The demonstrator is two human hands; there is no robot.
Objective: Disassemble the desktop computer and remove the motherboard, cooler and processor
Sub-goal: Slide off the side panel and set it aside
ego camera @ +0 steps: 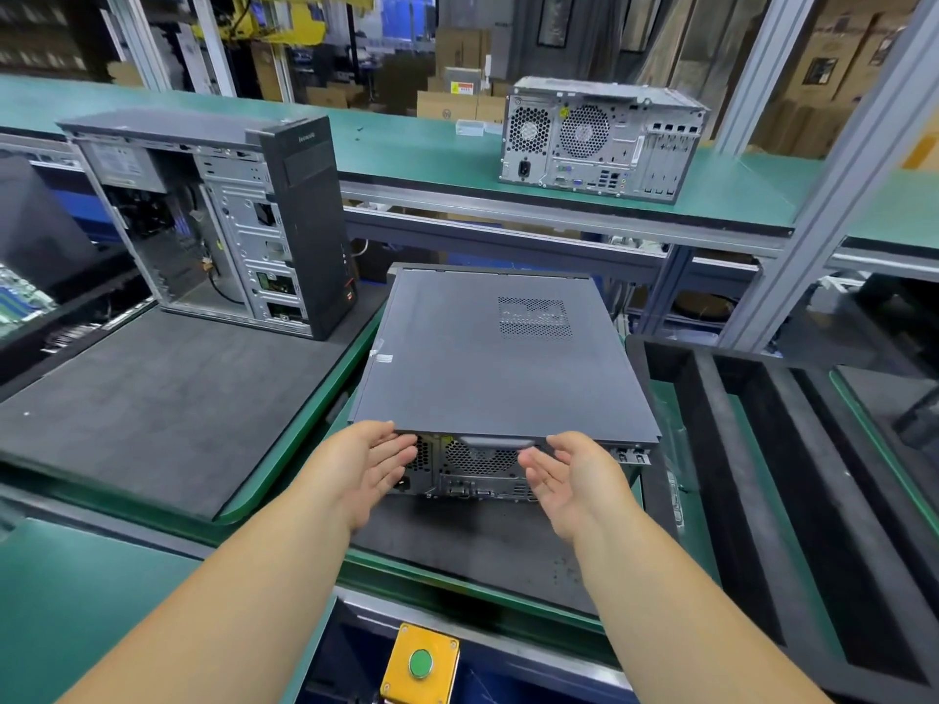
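Note:
A dark grey desktop computer (488, 368) lies on its side on a black foam mat (467, 551), rear panel with fan grille and ports facing me. Its side cover with a perforated vent faces up and is closed. My left hand (371, 464) is at the left of the rear panel, palm turned inward, fingers straight, fingertips at the cover's edge. My right hand (569, 475) mirrors it at the right of the fan grille, palm inward, fingers relaxed. Neither hand grips anything. The motherboard, cooler and processor are hidden inside.
An opened black tower case (218, 215) stands upright on a foam mat at the left. Another grey case (599, 139) sits on the green shelf behind. Black foam dividers (762, 475) run along the right. A yellow box with a green button (420, 663) is at the front edge.

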